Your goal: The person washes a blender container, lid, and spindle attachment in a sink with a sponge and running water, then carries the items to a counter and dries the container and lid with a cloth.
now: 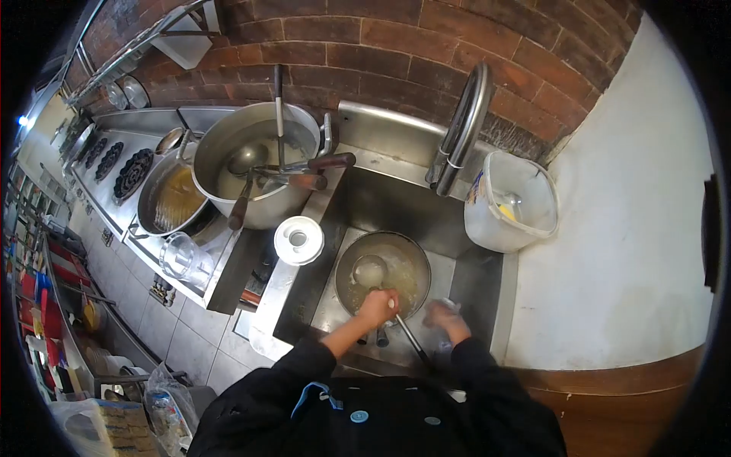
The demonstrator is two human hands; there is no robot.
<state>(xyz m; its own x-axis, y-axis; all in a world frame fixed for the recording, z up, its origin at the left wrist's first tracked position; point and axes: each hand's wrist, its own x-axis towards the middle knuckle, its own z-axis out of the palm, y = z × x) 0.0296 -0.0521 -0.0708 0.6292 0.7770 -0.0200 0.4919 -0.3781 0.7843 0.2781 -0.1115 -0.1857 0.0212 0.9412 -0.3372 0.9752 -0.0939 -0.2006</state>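
My left hand (pixel 378 307) is closed around the handle of a metal ladle (pixel 409 335). The ladle's bowl (pixel 370 270) hangs over a round pot (pixel 427 274) of cloudy, yellowish liquid standing in the sink. Dark handles (pixel 381 336) stick out from the pot's near side, below my left hand. Right of the pot, low in the sink, is my right hand (pixel 448 320). Its fingers are smeared by motion, with something whitish near them, so whether it grips anything is unclear.
A tall faucet (pixel 464 122) arches over the steel sink (pixel 476 286). A white bucket (pixel 495 225) stands at the back right. On the left are a white round lid (pixel 298 241), a large pot (pixel 266 213) with utensils, a pan of brownish liquid (pixel 177 199) and a clear container (pixel 183 259).
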